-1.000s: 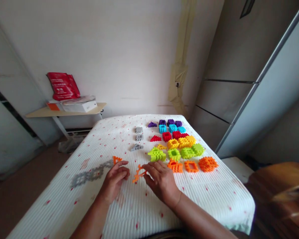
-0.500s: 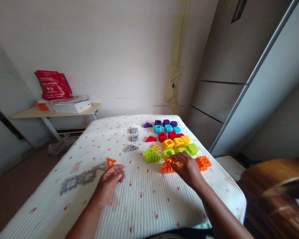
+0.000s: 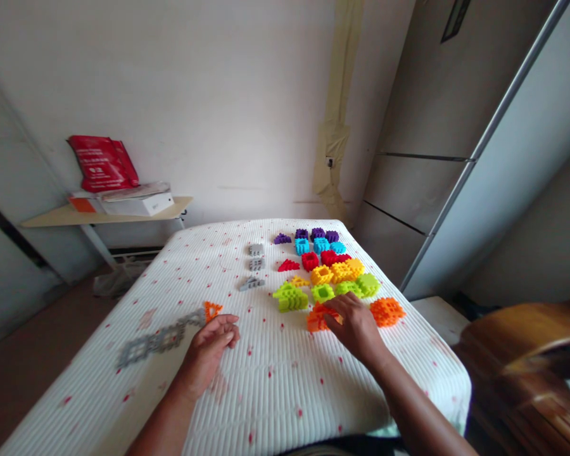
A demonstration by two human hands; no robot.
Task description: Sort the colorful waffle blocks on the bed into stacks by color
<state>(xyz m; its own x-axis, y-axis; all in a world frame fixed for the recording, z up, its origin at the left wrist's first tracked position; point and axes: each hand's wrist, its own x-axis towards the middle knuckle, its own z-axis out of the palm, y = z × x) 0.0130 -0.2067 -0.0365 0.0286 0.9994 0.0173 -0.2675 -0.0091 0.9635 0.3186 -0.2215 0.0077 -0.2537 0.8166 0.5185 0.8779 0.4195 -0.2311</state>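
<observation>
Orange block pile under right hand fingertips.

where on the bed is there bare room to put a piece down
Bare cloth lies between the left hand and right hand, down to the near edge, and left of the grey pieces. Crowded: the coloured block rows by the right hand, and the grey chain.

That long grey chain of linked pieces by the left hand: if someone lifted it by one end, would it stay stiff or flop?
The grey chain would probably sag or come apart, since it looks like several openwork pieces joined end to end. It seems light, being mostly holes. Lying flat on the ribbed cloth, it should not roll.
</observation>
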